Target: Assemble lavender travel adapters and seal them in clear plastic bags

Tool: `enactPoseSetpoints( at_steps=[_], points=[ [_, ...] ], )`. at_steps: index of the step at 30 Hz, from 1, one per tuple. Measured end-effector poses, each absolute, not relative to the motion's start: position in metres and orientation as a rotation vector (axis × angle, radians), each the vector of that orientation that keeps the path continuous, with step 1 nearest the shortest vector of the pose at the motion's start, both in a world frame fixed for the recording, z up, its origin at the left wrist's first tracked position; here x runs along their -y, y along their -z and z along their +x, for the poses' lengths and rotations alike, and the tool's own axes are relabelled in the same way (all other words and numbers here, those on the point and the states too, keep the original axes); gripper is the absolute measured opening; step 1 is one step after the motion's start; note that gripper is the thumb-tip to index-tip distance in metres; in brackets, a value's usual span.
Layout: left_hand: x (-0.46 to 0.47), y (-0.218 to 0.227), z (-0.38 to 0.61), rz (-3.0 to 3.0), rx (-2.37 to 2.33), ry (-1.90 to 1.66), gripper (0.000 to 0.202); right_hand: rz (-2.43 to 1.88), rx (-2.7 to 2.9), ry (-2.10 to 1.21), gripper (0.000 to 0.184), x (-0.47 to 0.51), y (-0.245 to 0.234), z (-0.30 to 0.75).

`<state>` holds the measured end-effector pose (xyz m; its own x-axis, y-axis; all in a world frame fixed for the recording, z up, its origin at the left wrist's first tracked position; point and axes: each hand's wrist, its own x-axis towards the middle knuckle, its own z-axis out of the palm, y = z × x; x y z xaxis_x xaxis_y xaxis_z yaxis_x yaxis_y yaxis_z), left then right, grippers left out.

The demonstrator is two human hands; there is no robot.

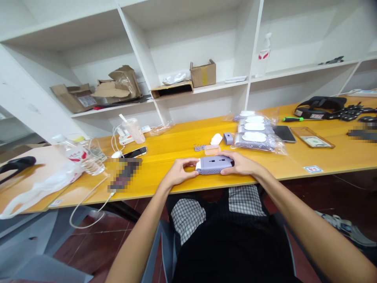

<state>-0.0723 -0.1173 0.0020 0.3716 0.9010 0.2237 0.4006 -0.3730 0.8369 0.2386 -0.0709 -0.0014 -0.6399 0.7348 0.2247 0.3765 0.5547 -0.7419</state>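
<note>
Yellow table (159, 177), boxy lavender case (215, 169), white left end (201, 167), two dark slots (212, 161), hands (178, 171) gripping both ends

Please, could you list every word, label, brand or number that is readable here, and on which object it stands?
No text reads clearly.
Purple case: no lettering discernible.
Shelf bottle: red label marking, too blurred.
Table bottle: red label print, too blurred.
Plastic bag: red print, too blurred.
Banknote: print too small.
Table stickers: too small.
Headset label: too small.
Cardboard box label: too small.
</note>
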Motion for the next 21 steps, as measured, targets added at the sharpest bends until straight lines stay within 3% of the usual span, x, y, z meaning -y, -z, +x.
enactPoseSetpoints(
  at_steps=[21],
  points=[
    [0.1173,-0.0006,-0.0695,1.997,-1.162,-0.923,0.051,-0.899,2.264,-0.937,0.080,0.0644,0.0043,0.2429]
  ],
)
